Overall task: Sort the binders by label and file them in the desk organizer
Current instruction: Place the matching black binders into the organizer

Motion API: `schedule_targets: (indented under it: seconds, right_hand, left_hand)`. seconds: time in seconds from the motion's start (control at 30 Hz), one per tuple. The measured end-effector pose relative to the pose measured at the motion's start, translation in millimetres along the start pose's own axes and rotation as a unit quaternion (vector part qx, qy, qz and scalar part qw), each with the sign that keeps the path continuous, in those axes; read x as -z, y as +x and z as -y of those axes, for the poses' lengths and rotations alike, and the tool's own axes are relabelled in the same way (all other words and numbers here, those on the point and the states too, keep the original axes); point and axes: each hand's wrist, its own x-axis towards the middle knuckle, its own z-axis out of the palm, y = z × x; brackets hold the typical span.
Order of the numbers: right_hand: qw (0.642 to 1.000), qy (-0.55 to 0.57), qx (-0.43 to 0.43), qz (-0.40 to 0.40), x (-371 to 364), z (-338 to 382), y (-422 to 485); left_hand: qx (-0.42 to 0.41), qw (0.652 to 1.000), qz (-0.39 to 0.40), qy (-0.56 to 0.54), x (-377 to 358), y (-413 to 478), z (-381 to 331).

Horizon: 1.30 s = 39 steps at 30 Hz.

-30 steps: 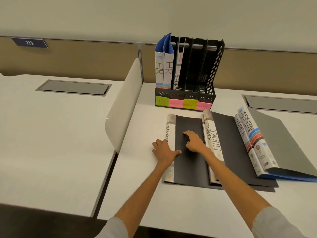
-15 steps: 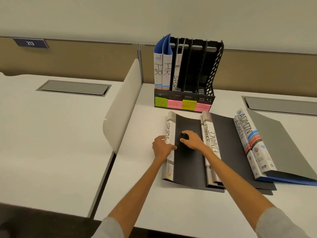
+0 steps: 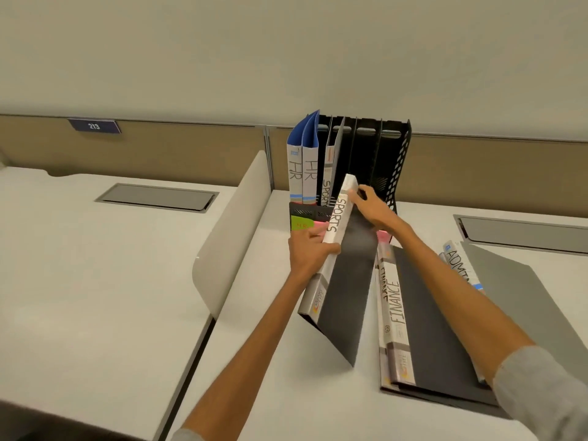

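Note:
A black SPORTS binder (image 3: 345,275) with a white spine is lifted off the desk, tilted, its top end near the black desk organizer (image 3: 396,160). My left hand (image 3: 307,253) grips its spine at the middle. My right hand (image 3: 374,208) holds its upper end close to the organizer. In the organizer stand two blue HR binders (image 3: 302,173) and another SPORTS binder (image 3: 327,173). A FINANCE binder (image 3: 413,319) lies flat to the right. ADMIN binders (image 3: 458,262) lie further right, partly hidden by my right arm.
Coloured label tabs (image 3: 302,225) run along the organizer's front base. A white curved divider (image 3: 229,243) separates this desk from the left desk. Grey cable hatches (image 3: 156,197) (image 3: 525,233) sit in both desks. A partition with a 213 sign (image 3: 94,126) runs behind.
The SPORTS binder lay flat on the desk under both hands; now both hands have lifted it and carried it up toward the organizer. The view has moved closer.

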Motion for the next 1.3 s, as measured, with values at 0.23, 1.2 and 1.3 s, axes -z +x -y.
schedule_targets:
  seconds: [0.23, 1.2, 1.3]
  right_hand:
    - [0.999, 0.000, 0.037, -0.012, 53, 54, 4]
    - [0.904, 0.138, 0.306, -0.263, 130, 147, 10]
    - [0.899, 0.162, 0.310, -0.262, 131, 152, 12]
  left_hand:
    - [-0.025, 0.997, -0.007, -0.068, -15, -9, -33]
    - [-0.198, 0.972, 0.033, -0.119, -56, 59, -53]
    - [-0.199, 0.971, 0.046, -0.122, -56, 70, -54]
